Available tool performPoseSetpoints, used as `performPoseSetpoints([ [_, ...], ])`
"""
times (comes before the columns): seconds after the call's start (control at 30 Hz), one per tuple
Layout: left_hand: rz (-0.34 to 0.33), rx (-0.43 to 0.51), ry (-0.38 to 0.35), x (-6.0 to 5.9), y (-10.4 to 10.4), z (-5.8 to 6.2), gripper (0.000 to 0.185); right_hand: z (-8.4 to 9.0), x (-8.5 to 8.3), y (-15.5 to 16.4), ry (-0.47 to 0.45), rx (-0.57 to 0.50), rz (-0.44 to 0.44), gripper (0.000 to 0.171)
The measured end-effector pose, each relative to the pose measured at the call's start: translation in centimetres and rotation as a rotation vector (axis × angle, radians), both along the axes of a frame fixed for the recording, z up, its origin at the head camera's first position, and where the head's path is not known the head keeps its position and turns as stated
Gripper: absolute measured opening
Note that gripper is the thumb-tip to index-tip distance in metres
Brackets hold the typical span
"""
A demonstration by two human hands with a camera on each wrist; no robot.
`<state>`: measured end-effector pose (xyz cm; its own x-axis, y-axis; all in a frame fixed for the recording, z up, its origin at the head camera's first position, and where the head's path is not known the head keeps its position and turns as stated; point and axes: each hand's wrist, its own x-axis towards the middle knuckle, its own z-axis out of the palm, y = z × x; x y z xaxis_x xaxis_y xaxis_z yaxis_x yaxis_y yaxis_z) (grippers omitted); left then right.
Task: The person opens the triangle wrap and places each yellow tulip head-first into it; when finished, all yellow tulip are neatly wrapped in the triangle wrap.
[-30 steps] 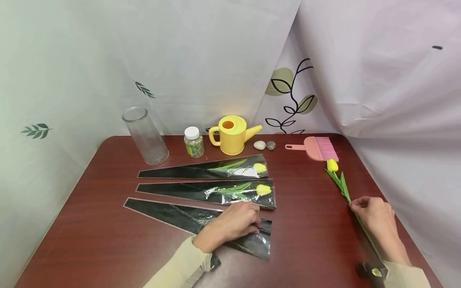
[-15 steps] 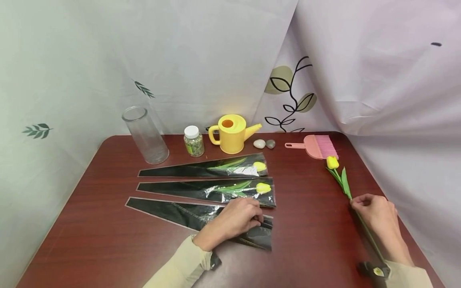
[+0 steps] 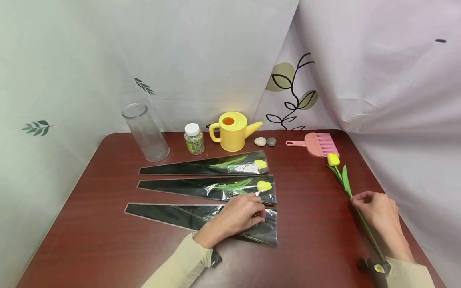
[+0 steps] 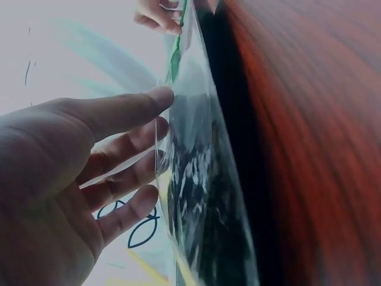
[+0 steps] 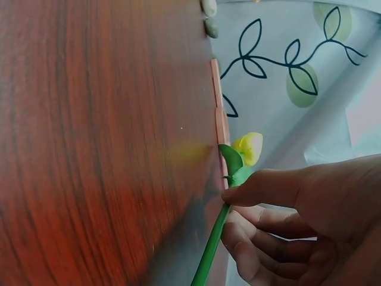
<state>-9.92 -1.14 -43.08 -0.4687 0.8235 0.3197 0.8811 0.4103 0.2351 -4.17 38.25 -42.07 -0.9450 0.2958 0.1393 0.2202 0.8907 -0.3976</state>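
My left hand [image 3: 242,214] lies over the nearest clear-and-black flower sleeve [image 3: 158,212] on the table. In the left wrist view, its thumb and fingertips pinch the clear film of that sleeve [image 4: 196,173] near the wide end. On the right side, my right hand [image 3: 379,218] holds a yellow tulip [image 3: 333,159] by its green stem, between thumb and index finger. The tulip's bloom [image 5: 249,148] points away from me, and its stem runs back toward the wrist. Behind the left hand lie two more sleeves, a middle one [image 3: 162,185] and a far one [image 3: 173,169], each with a yellow tulip inside.
Along the back of the brown table [image 3: 90,224] stand a clear glass vase [image 3: 149,136], a white-capped jar [image 3: 195,140] and a yellow watering can [image 3: 232,134]. Two stones [image 3: 260,141] and a pink dustpan with brush [image 3: 315,145] lie to their right.
The nearest sleeve has turned, its wide end shifting away from me and slightly right with the left hand. The right hand still holds the tulip in nearly the same place.
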Motion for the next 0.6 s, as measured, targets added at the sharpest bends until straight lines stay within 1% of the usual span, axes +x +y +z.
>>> performPoseSetpoints([
  [0.13, 0.006, -0.004, 0.006, 0.08, 0.14, -0.08, 0.003, -0.09, -0.14, 0.04, 0.020, 0.001, -0.005, 0.009],
  [0.3, 0.009, 0.014, -0.006, 0.15, 0.25, -0.16, 0.003, -0.15, -0.25, -0.07, 0.076, 0.007, -0.012, 0.009],
  [0.47, 0.011, 0.022, -0.006, 0.17, 0.29, -0.30, 0.003, 0.16, -0.14, -0.12, 0.124, 0.001, -0.023, 0.012],
  [0.6, 0.009, 0.024, -0.009, 0.10, 0.35, -0.44, 0.004, 0.32, -0.01, 0.05, 0.119, -0.021, -0.040, 0.015],
])
